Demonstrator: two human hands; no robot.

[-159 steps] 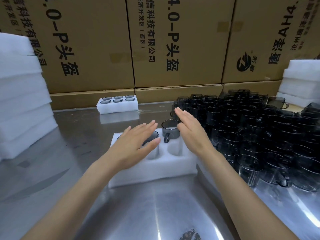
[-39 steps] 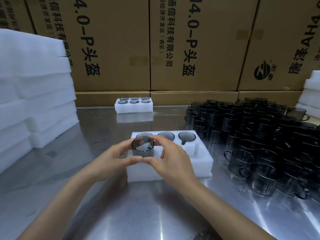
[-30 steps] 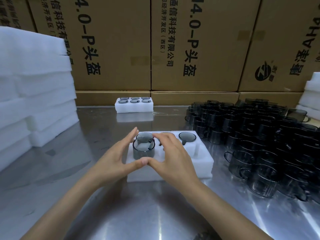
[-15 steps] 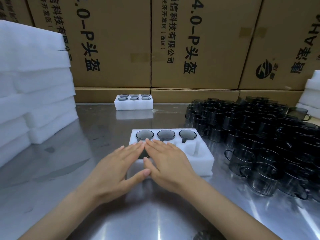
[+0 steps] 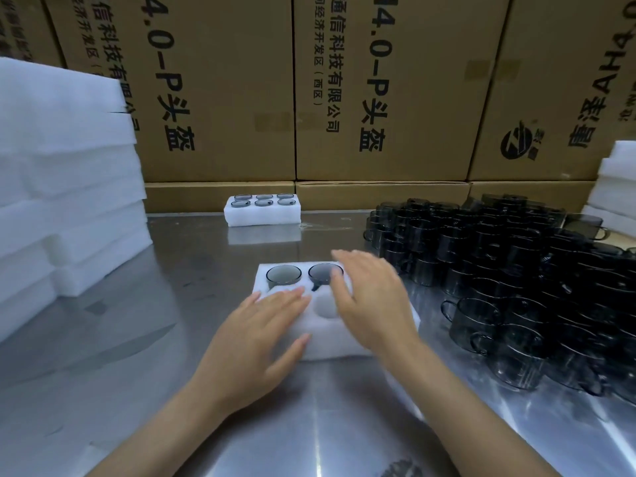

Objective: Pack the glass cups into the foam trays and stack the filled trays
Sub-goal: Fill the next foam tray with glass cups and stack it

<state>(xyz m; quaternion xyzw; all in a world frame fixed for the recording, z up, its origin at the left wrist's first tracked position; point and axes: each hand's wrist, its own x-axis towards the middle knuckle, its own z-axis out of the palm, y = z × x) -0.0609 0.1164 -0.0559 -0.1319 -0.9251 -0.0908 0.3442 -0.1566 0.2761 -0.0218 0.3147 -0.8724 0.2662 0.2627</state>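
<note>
Three cartons (image 5: 220, 87) printed "4.0-P头盔", "有限公司"

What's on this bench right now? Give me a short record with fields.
Near tray: white foam tray, two smoked glass cups showing in its back row, one empty pocket in view
Left hand: flat on the tray's front left
Right hand: open above the tray's right side, blurred
Far tray: filled white foam tray with six cups
Loose cups: cluster of dark glass cups on the right
</note>
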